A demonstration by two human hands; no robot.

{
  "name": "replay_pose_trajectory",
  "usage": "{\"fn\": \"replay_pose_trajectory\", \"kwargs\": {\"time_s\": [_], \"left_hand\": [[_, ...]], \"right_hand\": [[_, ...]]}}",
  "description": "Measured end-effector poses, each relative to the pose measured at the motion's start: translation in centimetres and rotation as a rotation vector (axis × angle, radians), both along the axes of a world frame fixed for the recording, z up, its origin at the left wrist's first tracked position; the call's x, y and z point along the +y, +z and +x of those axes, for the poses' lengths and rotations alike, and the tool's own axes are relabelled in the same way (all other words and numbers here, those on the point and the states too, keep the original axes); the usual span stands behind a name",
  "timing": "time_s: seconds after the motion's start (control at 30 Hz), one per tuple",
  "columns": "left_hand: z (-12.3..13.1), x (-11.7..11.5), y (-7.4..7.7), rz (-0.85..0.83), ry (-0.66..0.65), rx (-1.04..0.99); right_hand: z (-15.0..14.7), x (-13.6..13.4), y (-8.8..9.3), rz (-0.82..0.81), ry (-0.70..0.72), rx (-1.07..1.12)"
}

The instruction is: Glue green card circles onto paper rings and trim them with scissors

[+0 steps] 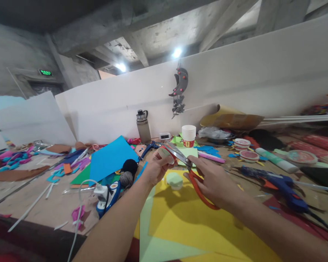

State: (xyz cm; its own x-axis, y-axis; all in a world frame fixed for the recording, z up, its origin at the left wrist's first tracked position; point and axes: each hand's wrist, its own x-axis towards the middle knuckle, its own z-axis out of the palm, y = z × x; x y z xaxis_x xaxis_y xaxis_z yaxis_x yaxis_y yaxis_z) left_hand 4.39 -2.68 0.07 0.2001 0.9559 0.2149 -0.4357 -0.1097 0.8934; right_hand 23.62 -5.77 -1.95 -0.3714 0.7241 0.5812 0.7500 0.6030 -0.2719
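Note:
My left hand [156, 168] is closed on a small pale round piece [166, 155] with a red edge. It looks like part of a paper cup, though the fingers cover much of it. In my right hand [211, 178] is a pair of scissors [198, 191] with orange handles. Their metal blades are parted and point up and left, beside the red edge; I cannot tell whether they touch it. Below the hands, a pale green-white disc [175, 181] lies on a sheet of yellow paper [207, 227], which overlaps a pale green sheet [160, 247].
White paper cups [188, 134] stand stacked behind the scissors, with a bottle [143, 127] further left. A blue glue gun [282, 189] lies at right. Blue paper [112, 158], yarn balls [129, 167] and a corded power strip [109, 200] occupy the left.

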Motion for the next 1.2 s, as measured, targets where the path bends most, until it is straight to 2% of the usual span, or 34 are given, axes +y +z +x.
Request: {"fn": "replay_pose_trajectory", "kwargs": {"time_s": [0.47,0.73,1.0,1.2], "left_hand": [[-0.6,0.3,0.3,0.071,-0.032,0.007],[-1.5,1.2,0.0,0.058,0.023,-0.016],[-2.1,1.7,0.0,0.074,0.082,-0.068],[-2.6,1.9,0.1,0.083,0.161,-0.072]], "right_hand": [[0.1,0.0,0.0,-0.009,-0.003,-0.018],[-0.1,0.1,-0.1,0.0,-0.033,-0.047],[0.2,0.4,1.2,-0.169,-0.012,0.173],[0.4,0.8,1.1,-0.239,-0.054,0.102]]}}
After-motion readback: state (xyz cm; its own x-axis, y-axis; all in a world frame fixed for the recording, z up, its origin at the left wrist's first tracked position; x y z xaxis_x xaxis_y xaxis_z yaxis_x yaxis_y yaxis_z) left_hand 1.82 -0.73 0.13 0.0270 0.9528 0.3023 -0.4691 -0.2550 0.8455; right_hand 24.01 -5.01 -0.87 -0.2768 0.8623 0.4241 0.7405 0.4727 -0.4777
